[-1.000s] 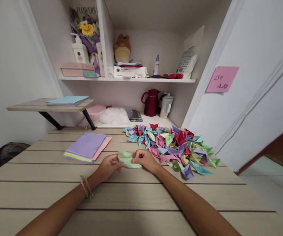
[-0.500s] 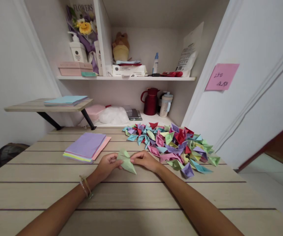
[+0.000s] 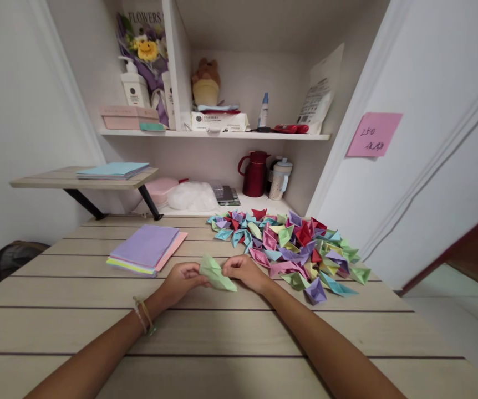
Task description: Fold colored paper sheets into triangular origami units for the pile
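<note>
A piece of folded light green paper (image 3: 216,274) is held above the wooden table between my two hands. My left hand (image 3: 186,284) is closed on its left edge, thumb in front. My right hand (image 3: 243,270) pinches the paper's right side with thumb and fingertips. Some of the fingers behind the paper are hidden. Just right of my right hand lies a pile of folded paper boats (image 3: 301,244) in green, purple, pink, red, blue and yellow. Left of my hands rests a stack of square paper sheets (image 3: 145,245), purple on top.
A small raised shelf (image 3: 47,178) with blue paper sheets (image 3: 112,170) stands at the back left. Behind the table, a cabinet holds a red jug (image 3: 254,174), a light tumbler (image 3: 280,180) and a white plastic bag (image 3: 193,197). A pink note (image 3: 374,134) sticks to the right panel.
The green paper has turned, its lower tip swinging right and slightly up. Both hands keep hold of it, and my right hand has shifted slightly right.
</note>
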Available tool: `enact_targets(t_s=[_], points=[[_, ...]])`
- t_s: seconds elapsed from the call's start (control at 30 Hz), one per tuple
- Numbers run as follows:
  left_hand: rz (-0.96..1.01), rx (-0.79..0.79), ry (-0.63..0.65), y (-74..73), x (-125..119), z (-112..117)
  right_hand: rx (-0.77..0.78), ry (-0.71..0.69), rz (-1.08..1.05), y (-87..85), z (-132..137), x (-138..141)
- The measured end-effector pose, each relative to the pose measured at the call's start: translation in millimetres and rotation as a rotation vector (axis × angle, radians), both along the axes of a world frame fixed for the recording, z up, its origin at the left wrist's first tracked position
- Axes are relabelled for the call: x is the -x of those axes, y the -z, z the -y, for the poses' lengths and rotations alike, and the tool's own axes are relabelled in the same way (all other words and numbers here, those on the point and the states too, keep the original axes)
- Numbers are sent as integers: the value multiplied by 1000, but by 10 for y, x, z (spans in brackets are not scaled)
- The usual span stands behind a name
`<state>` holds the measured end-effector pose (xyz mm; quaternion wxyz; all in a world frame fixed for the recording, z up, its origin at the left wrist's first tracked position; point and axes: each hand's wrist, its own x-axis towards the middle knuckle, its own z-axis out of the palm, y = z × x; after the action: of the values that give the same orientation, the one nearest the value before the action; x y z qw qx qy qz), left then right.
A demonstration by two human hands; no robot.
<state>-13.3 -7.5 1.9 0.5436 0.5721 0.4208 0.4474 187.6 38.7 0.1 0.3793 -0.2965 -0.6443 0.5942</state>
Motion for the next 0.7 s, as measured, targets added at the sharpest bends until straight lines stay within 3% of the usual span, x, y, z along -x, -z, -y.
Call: enact_targets(t_s=[0.17, 0.43, 0.5, 0.63, 0.7], points=[[-27, -20, 14, 47, 33, -28, -23, -27, -3, -2, 18, 24], [-39, -3, 25, 66, 12, -33, -194, -89, 69, 122, 5, 72], [-67, 4, 43, 51, 2, -24, -271, -28, 96, 131, 14, 71], [-59, 2, 70, 25, 7, -28, -505, 236, 129, 101, 96, 113], [-41, 16, 58, 15, 19, -39, -621, 272, 135, 76, 158, 155]])
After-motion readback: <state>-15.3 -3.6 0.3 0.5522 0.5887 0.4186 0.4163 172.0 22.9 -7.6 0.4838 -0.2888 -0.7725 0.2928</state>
